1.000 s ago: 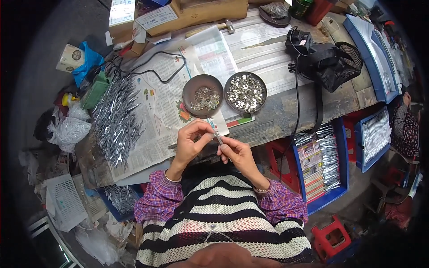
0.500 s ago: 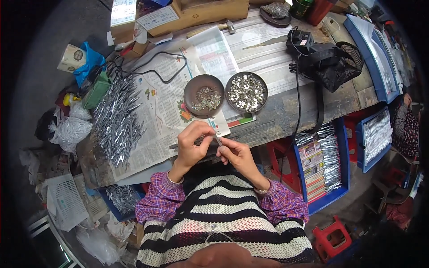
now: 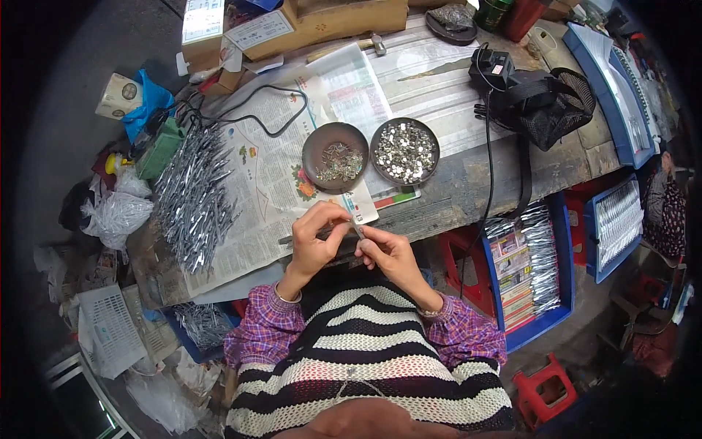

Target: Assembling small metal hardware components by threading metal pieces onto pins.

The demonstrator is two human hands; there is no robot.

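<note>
In the head view, the right hand (image 3: 391, 254) pinches a small metal piece (image 3: 359, 230) at the table's (image 3: 468, 183) near edge; the left hand (image 3: 316, 238) curls beside it, its grip unclear. Two bowls (image 3: 319, 148) sit beyond.

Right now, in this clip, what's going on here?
Someone in a striped top handles a small metal piece at the front of a wooden bench: the right hand holds it, the left hand meets its far end. Beyond sit a dish of thin bits and another dish of shiny bits. Slim metal pieces lie piled on newspaper at left; similar ones lie in a blue tray at right.
</note>
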